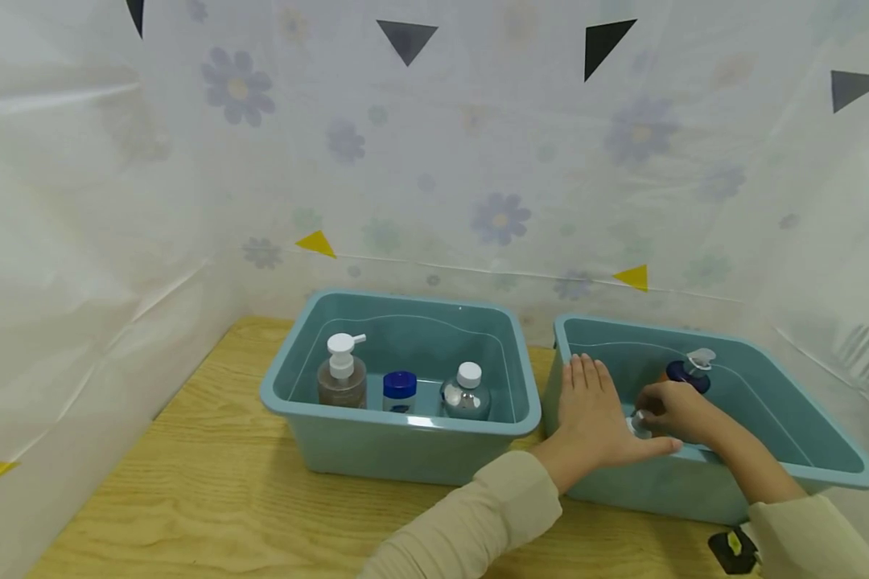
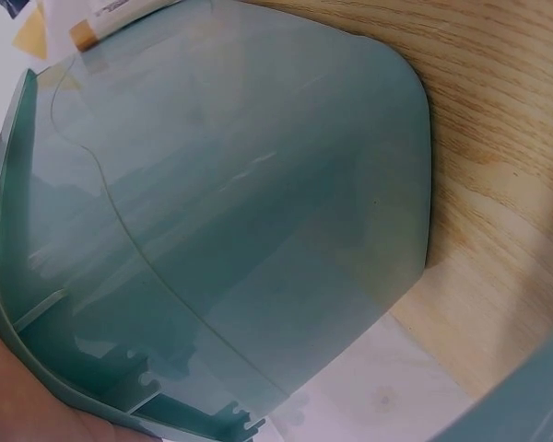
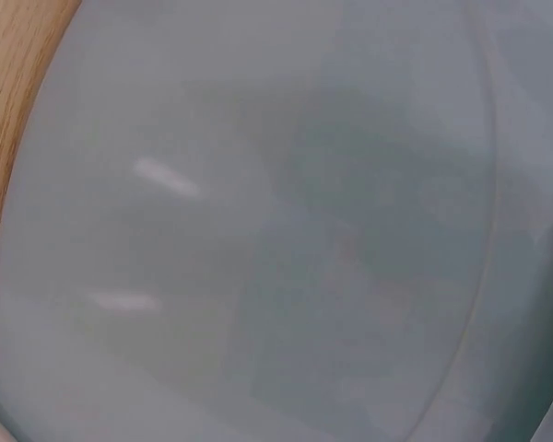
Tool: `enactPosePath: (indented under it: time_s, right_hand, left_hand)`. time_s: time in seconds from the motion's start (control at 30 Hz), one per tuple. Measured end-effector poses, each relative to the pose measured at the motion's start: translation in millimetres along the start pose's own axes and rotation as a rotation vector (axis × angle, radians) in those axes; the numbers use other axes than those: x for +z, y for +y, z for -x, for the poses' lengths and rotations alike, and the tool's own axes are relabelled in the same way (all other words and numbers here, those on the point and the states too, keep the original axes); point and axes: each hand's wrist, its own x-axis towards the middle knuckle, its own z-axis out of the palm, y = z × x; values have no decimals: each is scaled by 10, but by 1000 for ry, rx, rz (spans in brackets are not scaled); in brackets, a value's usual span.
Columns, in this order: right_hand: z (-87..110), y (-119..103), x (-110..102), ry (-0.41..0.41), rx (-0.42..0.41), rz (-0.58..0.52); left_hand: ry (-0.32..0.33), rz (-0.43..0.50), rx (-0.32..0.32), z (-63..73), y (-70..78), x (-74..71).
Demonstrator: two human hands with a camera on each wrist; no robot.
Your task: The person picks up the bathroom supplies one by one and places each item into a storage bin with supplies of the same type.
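My left hand (image 1: 590,414) lies flat over the left corner of the right-hand teal bin (image 1: 702,328), fingers straight and thumb spread along the front rim. In the left wrist view, a bit of that hand (image 2: 23,396) touches the rim beside the bin's outer wall (image 2: 258,184). Reaching inside the same bin, my right hand (image 1: 681,410) pinches the pale top of a small container (image 1: 638,426); its body is hidden by the rim and left hand. Behind the fingers stands a pump bottle (image 1: 688,375) with a dark blue collar. The right wrist view shows mostly bin wall (image 3: 258,230).
A second teal bin (image 1: 405,450) stands to the left, holding a white pump bottle (image 1: 342,382), a blue-capped jar (image 1: 400,392) and a clear white-capped bottle (image 1: 467,394). Both bins stand on a wooden table (image 1: 210,482) against a flowered sheet (image 1: 434,161). A black-and-yellow piece (image 1: 733,550) lies in front.
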Motion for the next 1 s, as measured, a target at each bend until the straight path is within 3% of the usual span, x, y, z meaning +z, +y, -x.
enactPosePath:
  time_s: [1.0]
  right_hand:
    - [-18,-6,-27,-28,-20,-12]
  left_hand:
    - [-26,10,8,-25,3,10]
